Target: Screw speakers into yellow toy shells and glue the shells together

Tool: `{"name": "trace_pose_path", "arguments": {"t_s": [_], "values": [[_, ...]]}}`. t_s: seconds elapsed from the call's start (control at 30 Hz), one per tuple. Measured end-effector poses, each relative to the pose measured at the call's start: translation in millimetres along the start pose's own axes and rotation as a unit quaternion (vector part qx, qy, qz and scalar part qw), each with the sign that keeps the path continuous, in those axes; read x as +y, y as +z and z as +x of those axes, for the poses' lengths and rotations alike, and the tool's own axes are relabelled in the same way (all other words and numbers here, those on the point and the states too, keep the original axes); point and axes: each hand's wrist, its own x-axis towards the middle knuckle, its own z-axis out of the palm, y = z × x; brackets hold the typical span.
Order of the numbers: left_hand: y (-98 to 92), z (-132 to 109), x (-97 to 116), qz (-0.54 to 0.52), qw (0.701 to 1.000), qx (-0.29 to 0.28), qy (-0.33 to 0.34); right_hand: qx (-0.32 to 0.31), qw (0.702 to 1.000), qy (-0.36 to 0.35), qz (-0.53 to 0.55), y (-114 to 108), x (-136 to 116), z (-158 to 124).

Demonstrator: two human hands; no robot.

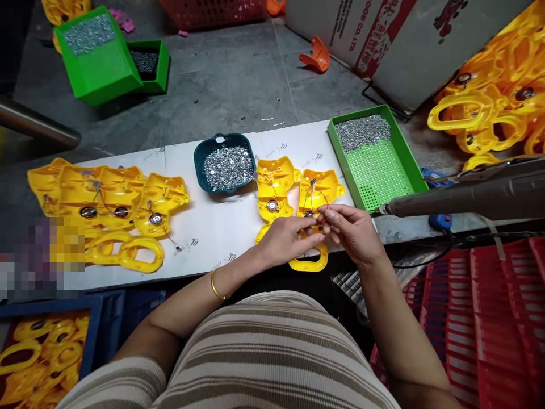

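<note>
Two yellow plastic toy shells lie open on the white board in front of me, one [275, 184] with a round speaker and thin wires inside, the other [320, 187] to its right. My left hand [287, 238] rests closed on the lower part of the right shell. My right hand [351, 227] pinches something small at the wires over that shell; the two hands' fingertips meet. What the fingers pinch is too small to name.
A dark teal bowl of small screws [224, 165] sits left of the shells. A green tray [374, 153] with screws stands to the right. More yellow shells [114, 204] pile at the left. An electric screwdriver [464, 199] hangs at the right, over red crates [489, 318].
</note>
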Motion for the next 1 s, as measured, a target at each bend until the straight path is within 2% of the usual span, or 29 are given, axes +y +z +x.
{"name": "trace_pose_path", "arguments": {"t_s": [0.07, 0.17, 0.33, 0.43, 0.7, 0.87, 0.93, 1.0], "values": [[1.8, -1, 0, -0.033, 0.999, -0.009, -0.015, -0.006, 1.0, -0.007, -0.001, 3, 3, -1], [2.6, -2, -4, -0.028, 1.0, 0.004, -0.008, 0.002, 0.999, -0.019, -0.039, 3, 4, -6], [4.1, -7, -12, 0.103, 0.988, 0.069, 0.092, 0.017, 0.988, -0.043, -0.15, 0, 3, -20], [4.1, -10, -11, 0.153, 0.98, 0.055, 0.117, 0.007, 0.981, -0.058, -0.184, -1, 6, -23], [3.9, -9, -12, 0.193, 0.973, 0.027, 0.122, -0.023, 0.972, -0.05, -0.229, -4, 5, -22], [5.9, -8, -15, 0.186, 0.974, 0.022, 0.126, -0.07, 0.95, -0.022, -0.303, -11, -2, -21], [5.5, -11, -17, 0.189, 0.972, 0.041, 0.133, -0.073, 0.947, -0.023, -0.311, -13, -3, -21], [3.8, -16, -18, 0.22, 0.963, 0.081, 0.135, -0.034, 0.954, -0.043, -0.293, -15, 0, -20]]}}
